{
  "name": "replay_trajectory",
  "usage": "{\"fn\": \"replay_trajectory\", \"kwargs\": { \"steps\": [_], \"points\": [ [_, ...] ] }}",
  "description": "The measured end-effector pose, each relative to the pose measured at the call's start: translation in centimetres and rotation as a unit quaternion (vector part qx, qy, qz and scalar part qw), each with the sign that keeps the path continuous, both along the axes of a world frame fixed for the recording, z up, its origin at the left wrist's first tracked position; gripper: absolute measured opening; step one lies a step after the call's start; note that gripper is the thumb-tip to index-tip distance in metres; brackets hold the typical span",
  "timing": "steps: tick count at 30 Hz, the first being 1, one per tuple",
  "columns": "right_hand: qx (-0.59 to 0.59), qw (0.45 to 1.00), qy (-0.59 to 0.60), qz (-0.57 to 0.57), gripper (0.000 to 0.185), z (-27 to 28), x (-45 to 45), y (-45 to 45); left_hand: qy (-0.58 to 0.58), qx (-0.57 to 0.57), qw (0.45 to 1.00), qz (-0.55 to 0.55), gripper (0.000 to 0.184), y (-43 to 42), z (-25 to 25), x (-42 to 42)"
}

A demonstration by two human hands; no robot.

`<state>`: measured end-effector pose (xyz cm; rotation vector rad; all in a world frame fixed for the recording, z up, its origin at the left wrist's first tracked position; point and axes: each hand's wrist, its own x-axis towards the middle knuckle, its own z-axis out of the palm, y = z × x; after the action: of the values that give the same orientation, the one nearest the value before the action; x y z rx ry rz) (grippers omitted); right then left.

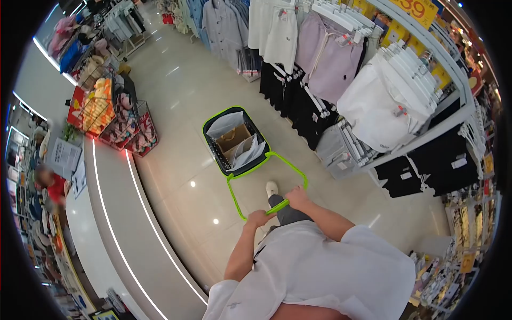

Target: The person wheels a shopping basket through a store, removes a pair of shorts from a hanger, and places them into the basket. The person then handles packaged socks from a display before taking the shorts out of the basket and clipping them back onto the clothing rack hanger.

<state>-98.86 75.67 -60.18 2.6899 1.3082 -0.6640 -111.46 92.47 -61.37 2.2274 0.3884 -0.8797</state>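
Observation:
A dark rolling shopping basket (258, 131) with a bright green rim stands on the floor in front of me. Its green handle (278, 207) reaches back toward my body. My left hand (259, 218) is closed around the left end of the grip, and my right hand (298, 198) is wrapped around the right end. Inside the basket lie a brown paper bag (233, 137) and some white, thin bags or sheets (248, 151). What the bags contain is hidden.
On the right, a rack holds hanging shorts (386, 101) in white, lilac and black. At the left curves a counter (114, 213) with light strips; behind it is a person in red (56, 188). Wire bins of packaged goods (98, 109) stand at its far end. Shiny tiled floor (176, 112) runs between.

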Motion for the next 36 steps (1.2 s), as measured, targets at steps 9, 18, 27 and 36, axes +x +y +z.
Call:
{"fn": "replay_trajectory", "kwargs": {
  "steps": [9, 18, 27, 36],
  "points": [
    [0.012, 0.997, 0.068, 0.027, 0.015, -2.8, 11.1, 12.0, 0.045, 0.026, 0.999, 0.011, 0.066, 12.4, -0.2, 9.8],
    [0.289, 0.956, -0.042, -0.022, 0.032, -1.1, 17.9, 18.5, 0.063, 0.032, 0.997, -0.009, 0.072, 26.3, -2.1, 13.9],
    [0.023, 0.835, 0.016, -0.550, 0.026, -17.3, 18.3, 1.0, 0.075, 0.103, 0.991, -0.037, 0.064, 42.9, -7.0, 16.9],
    [-0.029, 0.568, 0.222, -0.792, 0.013, -10.6, 14.1, 3.7, -0.064, 0.301, 0.951, -0.046, 0.049, 52.3, -10.9, 20.2]
  ]
}}
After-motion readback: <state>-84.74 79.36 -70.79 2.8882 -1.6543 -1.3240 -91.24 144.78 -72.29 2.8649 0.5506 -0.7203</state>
